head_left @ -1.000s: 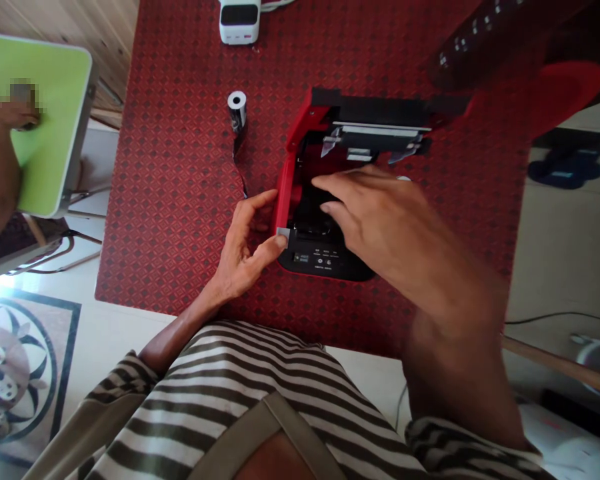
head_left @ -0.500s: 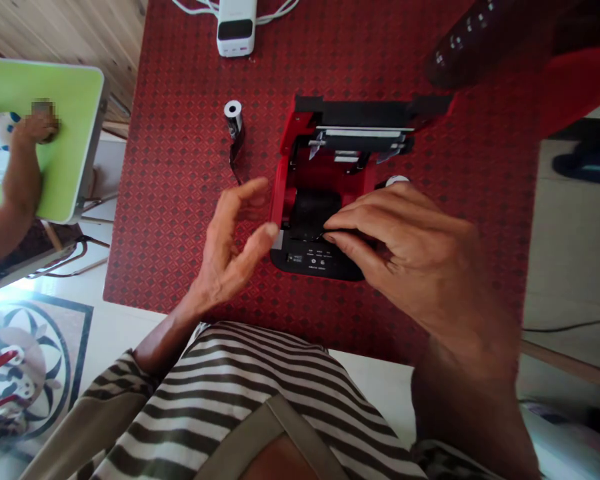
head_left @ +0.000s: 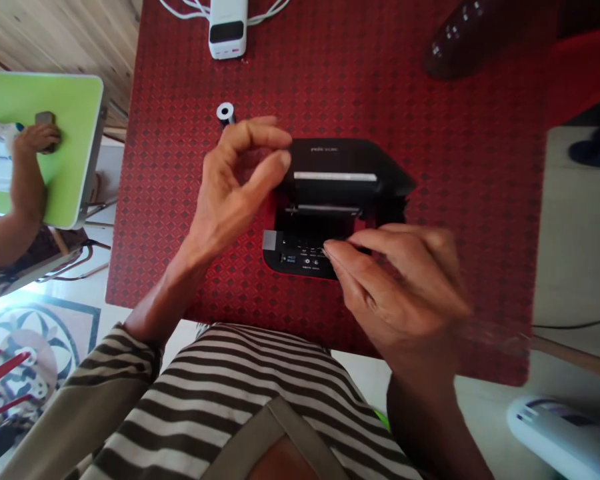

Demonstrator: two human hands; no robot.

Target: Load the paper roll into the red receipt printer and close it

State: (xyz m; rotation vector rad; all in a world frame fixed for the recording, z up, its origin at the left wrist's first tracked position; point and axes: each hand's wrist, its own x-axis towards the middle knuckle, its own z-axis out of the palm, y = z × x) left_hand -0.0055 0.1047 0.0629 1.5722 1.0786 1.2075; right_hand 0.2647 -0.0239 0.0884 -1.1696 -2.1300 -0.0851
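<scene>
While the left hand [head_left: 235, 190] curls, the right hand [head_left: 395, 287] seemingly touches the printer [head_left: 340, 160].

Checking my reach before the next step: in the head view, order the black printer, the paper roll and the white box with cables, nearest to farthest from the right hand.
1. black printer: directly under the right hand, fingertips at its front panel.
2. paper roll: up and left, beyond the printer.
3. white box with cables: farthest, straight above the roll.
</scene>
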